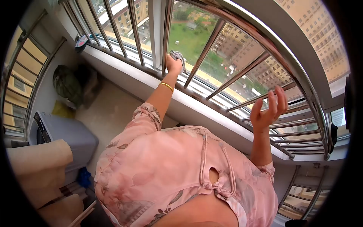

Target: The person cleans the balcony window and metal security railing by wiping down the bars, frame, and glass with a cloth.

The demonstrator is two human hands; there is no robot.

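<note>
My left hand (174,64) reaches forward between the metal window bars, its fingers closed round a grey cloth (177,56). Part of the cloth hangs down on the right side of the hand, near the window glass. A gold bangle (166,87) circles the left wrist. On the right, my right hand (269,109) is raised beside the slanted metal bars (242,81), palm up with its fingers spread and slightly curled, holding nothing. The white window sill (143,80) runs below the bars.
A grey washing machine (72,138) stands at the left, with a beige padded item (39,159) before it. A dark green bag (66,84) lies by the wall. A small item (81,42) sits on the sill's far left end.
</note>
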